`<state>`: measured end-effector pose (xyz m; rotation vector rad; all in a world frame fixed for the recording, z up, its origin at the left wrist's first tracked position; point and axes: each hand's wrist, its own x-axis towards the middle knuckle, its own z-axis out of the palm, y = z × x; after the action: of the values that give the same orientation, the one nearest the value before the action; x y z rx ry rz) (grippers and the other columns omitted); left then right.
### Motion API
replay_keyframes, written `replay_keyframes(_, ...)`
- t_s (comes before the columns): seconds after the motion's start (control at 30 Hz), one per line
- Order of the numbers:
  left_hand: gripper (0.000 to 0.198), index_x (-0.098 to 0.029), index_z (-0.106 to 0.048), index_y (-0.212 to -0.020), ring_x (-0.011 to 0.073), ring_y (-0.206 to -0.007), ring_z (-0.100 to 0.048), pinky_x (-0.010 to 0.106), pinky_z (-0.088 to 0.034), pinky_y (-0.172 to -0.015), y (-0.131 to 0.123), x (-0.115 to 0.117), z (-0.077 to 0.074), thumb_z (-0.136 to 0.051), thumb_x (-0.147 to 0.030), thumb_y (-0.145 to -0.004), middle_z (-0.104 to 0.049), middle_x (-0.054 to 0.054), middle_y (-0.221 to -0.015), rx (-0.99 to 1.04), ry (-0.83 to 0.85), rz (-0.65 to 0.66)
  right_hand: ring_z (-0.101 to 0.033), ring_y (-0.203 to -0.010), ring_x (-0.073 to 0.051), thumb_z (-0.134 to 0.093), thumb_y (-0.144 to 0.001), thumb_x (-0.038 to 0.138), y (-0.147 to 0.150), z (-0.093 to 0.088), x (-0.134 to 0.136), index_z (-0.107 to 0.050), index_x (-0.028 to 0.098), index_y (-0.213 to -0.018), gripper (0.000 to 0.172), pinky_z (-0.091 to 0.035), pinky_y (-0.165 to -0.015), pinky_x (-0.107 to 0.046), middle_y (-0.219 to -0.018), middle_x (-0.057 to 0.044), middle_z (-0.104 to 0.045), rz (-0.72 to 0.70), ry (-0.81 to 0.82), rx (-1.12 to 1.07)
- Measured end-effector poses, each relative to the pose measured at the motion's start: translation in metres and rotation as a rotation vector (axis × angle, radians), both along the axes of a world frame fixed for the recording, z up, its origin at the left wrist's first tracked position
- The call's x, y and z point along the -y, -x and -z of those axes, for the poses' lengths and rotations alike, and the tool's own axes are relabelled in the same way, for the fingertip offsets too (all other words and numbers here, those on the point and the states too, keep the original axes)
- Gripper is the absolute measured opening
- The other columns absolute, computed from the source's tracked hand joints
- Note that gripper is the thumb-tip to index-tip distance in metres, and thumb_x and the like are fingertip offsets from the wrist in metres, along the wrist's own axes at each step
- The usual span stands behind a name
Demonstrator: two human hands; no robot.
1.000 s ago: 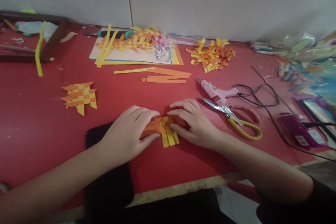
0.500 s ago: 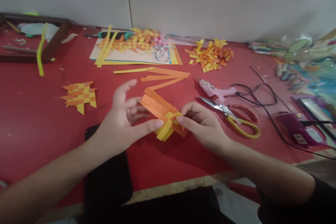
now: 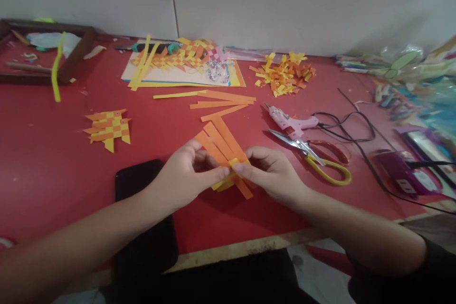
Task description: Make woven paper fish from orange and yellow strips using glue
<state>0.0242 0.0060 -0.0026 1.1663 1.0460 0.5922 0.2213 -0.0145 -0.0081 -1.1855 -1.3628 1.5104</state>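
Note:
Orange and yellow woven paper strips [image 3: 223,145] are held up between both hands, the orange ends fanned toward the upper left. My left hand [image 3: 199,166] pinches the weave from the left, its thumb on top and its other fingers partly hidden behind. From the right, my right hand [image 3: 265,166] grips the yellow part, thumb tip beside the left one. Just beyond the hands lie loose orange strips [image 3: 223,103] and a yellow strip [image 3: 178,95]. A finished woven fish shape [image 3: 109,128] rests on the table at the left.
Scissors [image 3: 306,149] and a pink glue gun [image 3: 292,121] with a black cord lie to the right. A black phone [image 3: 146,242] is under my left forearm. Behind are paper scraps [image 3: 285,73], stacked sheets [image 3: 160,76] and a wooden tray [image 3: 80,52]. A purple device [image 3: 402,175] sits far right.
My left hand has closed in on the weave, its fingers no longer spread. The orange strips now fan apart and point more upward, and one orange end sticks out below.

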Motion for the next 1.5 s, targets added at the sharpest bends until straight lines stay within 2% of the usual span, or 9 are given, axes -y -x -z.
replay_keyframes(0.1, 0.034, -0.015, -0.061, -0.096, 0.0153, -0.069, -0.065, 0.025, -0.05, -0.061, 0.0, 0.002, 0.005, -0.077, -0.037, -0.075, -0.07, 0.002, -0.078, 0.005, 0.009, -0.001, -0.058, -0.061, -0.01, -0.074, -0.079, 0.039, -0.001, -0.001, 0.0, -0.067, 0.018, -0.073, 0.024, -0.047, -0.056, -0.021, -0.069, 0.0, -0.067, -0.004, 0.0, 0.055)
replay_keyframes(0.23, 0.027, -0.016, -0.067, -0.091, 0.019, -0.084, -0.07, 0.026, -0.054, -0.071, 0.0, 0.001, 0.004, -0.079, -0.032, -0.073, -0.072, 0.004, -0.087, 0.08, 0.027, 0.006, -0.053, -0.056, -0.008, -0.074, -0.079, 0.042, 0.0, 0.0, 0.001, -0.067, 0.017, -0.072, 0.027, -0.043, -0.051, -0.021, -0.066, 0.001, -0.064, -0.022, 0.009, 0.098)
replay_keyframes(0.33, 0.024, -0.017, -0.069, -0.089, 0.018, -0.079, -0.07, 0.025, -0.054, -0.068, 0.001, 0.001, 0.003, -0.081, -0.027, -0.071, -0.073, 0.003, -0.086, 0.075, 0.016, 0.008, -0.048, -0.053, -0.007, -0.074, -0.079, 0.044, 0.0, -0.001, 0.001, -0.063, 0.017, -0.068, 0.032, -0.038, -0.048, -0.021, -0.061, 0.003, -0.058, -0.028, 0.008, 0.127)
replay_keyframes(0.47, 0.032, -0.016, -0.069, -0.093, 0.0201, -0.076, -0.07, 0.028, -0.055, -0.068, 0.003, 0.003, 0.007, -0.083, -0.032, -0.07, -0.074, 0.004, -0.082, 0.092, 0.027, -0.036, -0.053, -0.059, -0.01, -0.075, -0.077, 0.045, -0.002, -0.003, 0.002, -0.065, 0.017, -0.072, 0.03, -0.043, -0.053, -0.023, -0.066, 0.001, -0.06, -0.089, 0.001, 0.181)
replay_keyframes(0.6, 0.032, -0.017, -0.068, -0.095, 0.0206, -0.077, -0.071, 0.03, -0.056, -0.07, 0.003, 0.004, 0.009, -0.082, -0.035, -0.073, -0.074, 0.004, -0.079, 0.143, 0.021, -0.077, -0.052, -0.057, -0.011, -0.075, -0.076, 0.046, -0.003, -0.006, 0.003, -0.067, 0.016, -0.075, 0.031, -0.041, -0.05, -0.023, -0.063, 0.001, -0.061, -0.133, 0.007, 0.281)
replay_keyframes(0.73, 0.028, -0.016, -0.069, -0.095, 0.0211, -0.082, -0.073, 0.031, -0.058, -0.075, 0.003, 0.005, 0.007, -0.08, -0.033, -0.076, -0.077, 0.006, -0.091, 0.171, 0.071, -0.098, -0.049, -0.054, -0.009, -0.072, -0.078, 0.046, -0.004, -0.006, 0.002, -0.065, 0.016, -0.072, 0.032, -0.037, -0.048, -0.022, -0.061, 0.002, -0.058, -0.119, -0.016, 0.309)
replay_keyframes(0.87, 0.025, -0.019, -0.072, -0.102, 0.0219, -0.094, -0.072, 0.033, -0.057, -0.085, 0.004, 0.006, 0.009, -0.077, -0.032, -0.081, -0.077, 0.005, -0.101, 0.232, 0.018, -0.074, -0.048, -0.052, -0.009, -0.07, -0.079, 0.046, -0.005, -0.006, 0.001, -0.062, 0.016, -0.07, 0.033, -0.034, -0.047, -0.023, -0.059, 0.001, -0.056, -0.098, -0.013, 0.348)
replay_keyframes(1.13, 0.017, -0.021, -0.075, -0.096, 0.0206, -0.089, -0.073, 0.031, -0.059, -0.08, 0.003, 0.007, 0.01, -0.076, -0.031, -0.082, -0.078, 0.003, -0.098, 0.254, 0.012, -0.084, -0.053, -0.054, -0.01, -0.073, -0.078, 0.046, -0.005, -0.007, 0.0, -0.063, 0.016, -0.069, 0.033, -0.039, -0.048, -0.022, -0.061, 0.0, -0.061, -0.132, 0.04, 0.311)
replay_keyframes(1.5, 0.016, -0.023, -0.075, -0.095, 0.02, -0.094, -0.072, 0.031, -0.059, -0.084, 0.002, 0.004, 0.016, -0.079, -0.027, -0.08, -0.077, 0.002, -0.101, 0.379, 0.053, -0.219, -0.058, -0.054, -0.01, -0.077, -0.074, 0.048, -0.004, -0.007, -0.001, -0.067, 0.016, -0.074, 0.033, -0.048, -0.051, -0.023, -0.065, -0.002, -0.066, -0.025, 0.112, 0.137)
